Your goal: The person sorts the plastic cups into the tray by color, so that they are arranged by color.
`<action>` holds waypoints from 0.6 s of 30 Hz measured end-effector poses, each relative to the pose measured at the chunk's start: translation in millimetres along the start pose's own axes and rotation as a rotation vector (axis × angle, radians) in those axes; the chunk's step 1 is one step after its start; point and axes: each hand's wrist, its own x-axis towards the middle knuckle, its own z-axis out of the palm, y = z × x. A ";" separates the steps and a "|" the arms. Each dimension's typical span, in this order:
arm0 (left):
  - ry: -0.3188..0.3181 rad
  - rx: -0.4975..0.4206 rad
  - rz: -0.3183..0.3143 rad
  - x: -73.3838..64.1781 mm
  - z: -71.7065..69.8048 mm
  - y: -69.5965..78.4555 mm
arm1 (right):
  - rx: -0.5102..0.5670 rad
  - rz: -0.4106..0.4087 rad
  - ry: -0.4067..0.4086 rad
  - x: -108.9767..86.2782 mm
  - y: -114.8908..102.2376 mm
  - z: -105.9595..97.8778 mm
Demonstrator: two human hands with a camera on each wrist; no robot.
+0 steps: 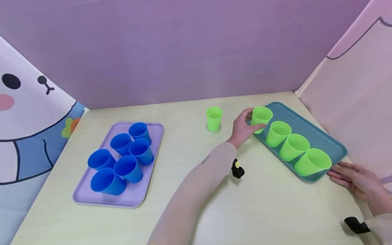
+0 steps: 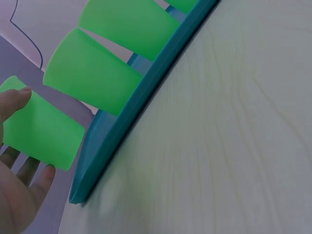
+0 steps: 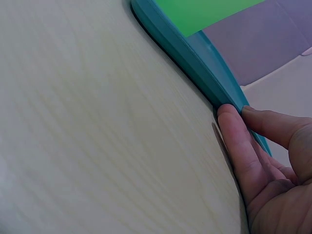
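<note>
At the far left corner of the teal tray (image 1: 306,126), my left hand (image 1: 241,128) holds a light green cup (image 1: 261,115) between thumb and fingers; in the left wrist view the cup (image 2: 41,126) is beside the tray's end. I cannot tell whether its base touches the tray. Three more green cups stand in a row along the tray's near side, the closest cup (image 1: 313,161) at the near end. My right hand (image 1: 362,180) rests at the tray's near right corner, its extended fingertips touching the outer rim (image 3: 214,87).
Another green cup (image 1: 214,119) stands upright on the pale wooden table (image 1: 183,149), left of my left hand. A lilac tray (image 1: 137,197) with several blue cups (image 1: 128,168) sits on the left. Purple and printed fabric walls (image 1: 183,51) border the table.
</note>
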 end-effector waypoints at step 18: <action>-0.041 0.028 -0.046 1.1 11.7 0.2 | 0.009 -0.008 -0.013 0.1 1.0 0.0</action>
